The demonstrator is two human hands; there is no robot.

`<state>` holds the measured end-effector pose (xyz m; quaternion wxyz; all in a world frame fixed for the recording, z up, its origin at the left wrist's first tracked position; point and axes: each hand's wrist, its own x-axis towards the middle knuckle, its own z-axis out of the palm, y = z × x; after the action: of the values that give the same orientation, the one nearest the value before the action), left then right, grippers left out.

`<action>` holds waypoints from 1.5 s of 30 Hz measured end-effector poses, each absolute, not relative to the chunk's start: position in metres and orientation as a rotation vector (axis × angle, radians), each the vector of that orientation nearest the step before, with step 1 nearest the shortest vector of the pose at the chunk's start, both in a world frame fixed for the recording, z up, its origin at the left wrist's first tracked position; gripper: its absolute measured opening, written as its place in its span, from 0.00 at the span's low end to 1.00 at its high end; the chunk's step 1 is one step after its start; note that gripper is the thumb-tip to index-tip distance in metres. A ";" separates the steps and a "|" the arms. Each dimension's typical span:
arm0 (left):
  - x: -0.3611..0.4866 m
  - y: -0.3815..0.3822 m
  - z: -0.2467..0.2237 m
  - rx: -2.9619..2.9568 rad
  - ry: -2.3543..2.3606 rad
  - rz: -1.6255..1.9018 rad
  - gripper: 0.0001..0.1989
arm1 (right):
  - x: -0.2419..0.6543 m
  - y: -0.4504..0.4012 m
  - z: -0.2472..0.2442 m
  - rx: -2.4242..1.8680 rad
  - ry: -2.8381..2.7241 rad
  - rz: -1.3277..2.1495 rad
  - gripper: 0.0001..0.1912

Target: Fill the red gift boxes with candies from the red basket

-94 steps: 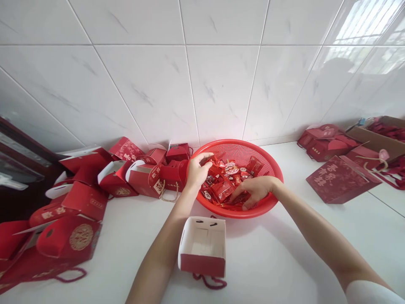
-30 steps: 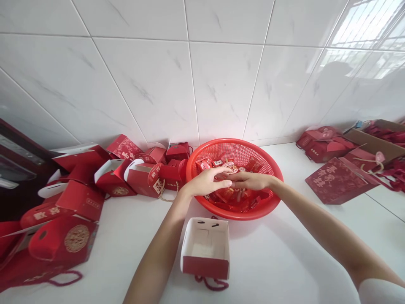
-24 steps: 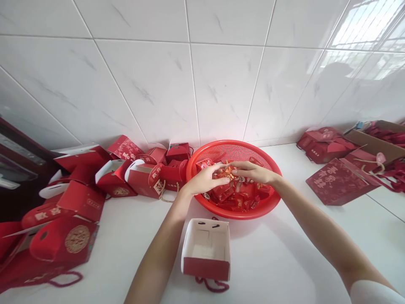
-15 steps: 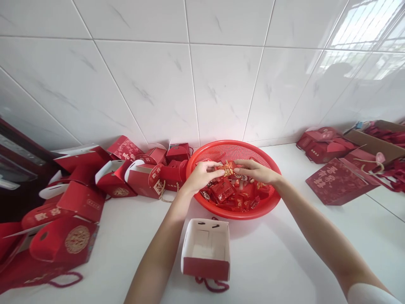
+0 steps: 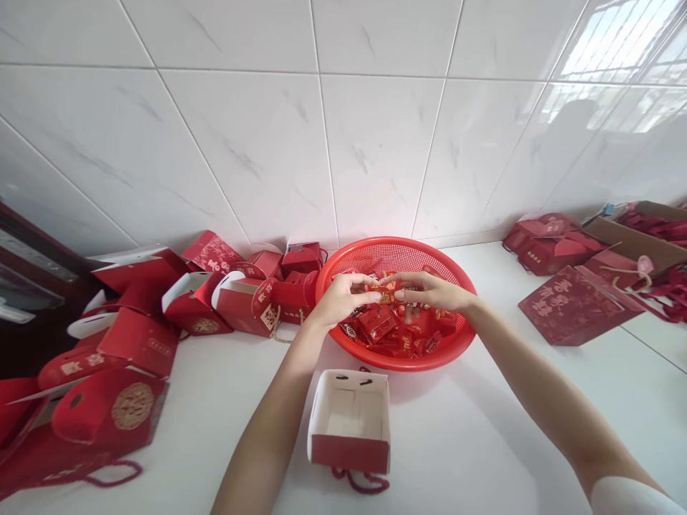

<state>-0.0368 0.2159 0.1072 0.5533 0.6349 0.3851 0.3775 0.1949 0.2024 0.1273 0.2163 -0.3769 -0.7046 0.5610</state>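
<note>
Both my hands are over a red plastic colander (image 5: 397, 363) heaped with red-wrapped candies (image 5: 378, 323). My left hand (image 5: 343, 299) pinches the left end of a red and gold wrapped candy (image 5: 383, 292) between thumb and fingers. At its other end, my right hand (image 5: 432, 292) closes its thumb and fingertips on the same candy. In front of the colander an open red box (image 5: 350, 455) with a white inside stands on the table, its dark red cord lying at the near side. Nothing lies inside this box.
Several red gift boxes (image 5: 196, 304) crowd the left side, some stacked. Toward the right stand a dark red gift bag (image 5: 577, 304), more red boxes (image 5: 552, 247) and a cardboard carton (image 5: 636, 239) with red ribbons. A white tiled wall (image 5: 376, 157) rises behind the table.
My hands have shifted very slightly, and the candy between them sits a little further left and is tilted differently. The boxes and colander stay in place.
</note>
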 end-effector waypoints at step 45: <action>-0.039 0.208 0.115 1.322 0.899 1.236 0.16 | 0.163 0.191 0.131 -0.894 -1.211 1.364 0.18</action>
<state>-0.0387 0.2077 0.1147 0.5315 0.5543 0.3770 0.5179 0.1629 0.1907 0.1312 0.5270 -0.3741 -0.5068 0.5705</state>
